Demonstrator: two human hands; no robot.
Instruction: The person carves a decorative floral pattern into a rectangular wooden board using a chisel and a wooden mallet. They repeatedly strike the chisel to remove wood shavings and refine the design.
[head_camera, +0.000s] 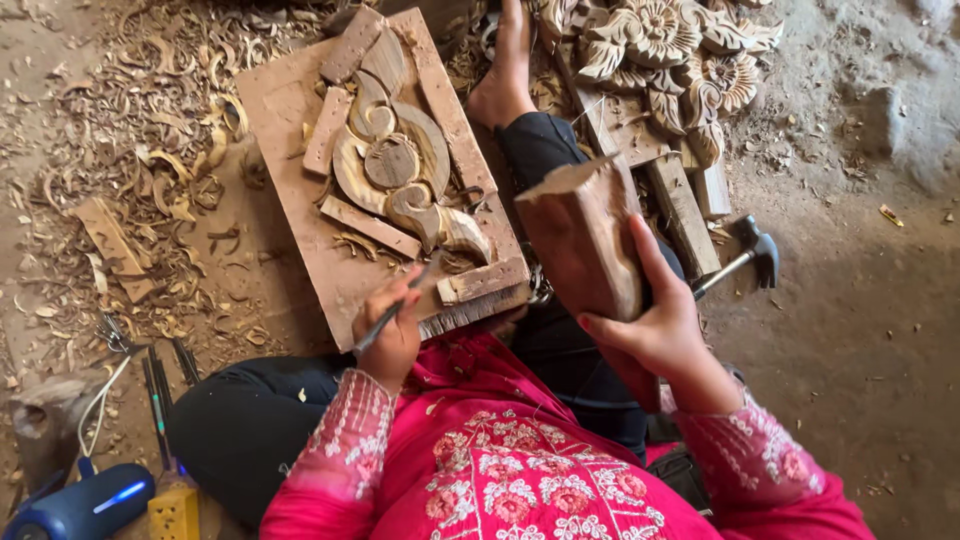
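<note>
Hammer (745, 255) right of carving board (300, 110)

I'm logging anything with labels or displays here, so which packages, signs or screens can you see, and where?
No packages, signs or screens.
Nearest: a dark blue cylindrical device with a glowing light strip, bottom left on the ground.
Beside it: a small yellow box-shaped object, partly cut off; I can't tell what it is.

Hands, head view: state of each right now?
Left hand: closed on a thin chisel, tip at the carved panel.
Right hand: closed around a wooden mallet block.
</note>
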